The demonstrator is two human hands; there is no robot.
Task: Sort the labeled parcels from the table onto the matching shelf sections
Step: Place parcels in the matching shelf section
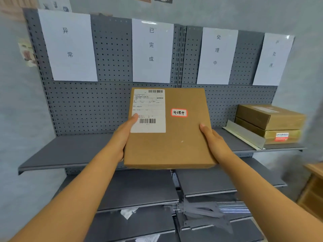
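1. Grey pegboard shelf unit (111, 105); four white paper signs on the back panel mark the sections.
2. Far-left sign (67, 45) reads 异常. Shelf board (70, 151) under it holds nothing.
3. Second sign (152, 51) reads 已完成. The board below it is mostly hidden by the held parcel.
4. Left hand (122, 137) grips the parcel's left edge: thumb on top, touching the white shipping label (148, 110); fingers curled underneath, out of sight.
5. Flat brown cardboard parcel (168, 128) is held in the air in front of the top shelf, centre frame, tilted face-up to the camera. Red-bordered sticker (179, 112) on it reads 处理中.
6. Right hand (215, 142) grips the parcel's right edge the same way: thumb on top, fingers under.
7. Third sign (217, 55) reads 处理中, same text as the sticker. The bit of board visible under it is bare.
8. Slanted metal divider (244, 135) separates that section from the far-right one.
9. Fourth sign (273, 59) is blurred; only 处理 is legible.
10. Far-right section holds two stacked cardboard boxes (269, 124), just beside the divider; the lower one has a red-and-white sticker (281, 136), text unreadable.
11. Lower shelves (139, 189): grey boards, loose metal brackets (201, 213), scraps of white paper (128, 213).
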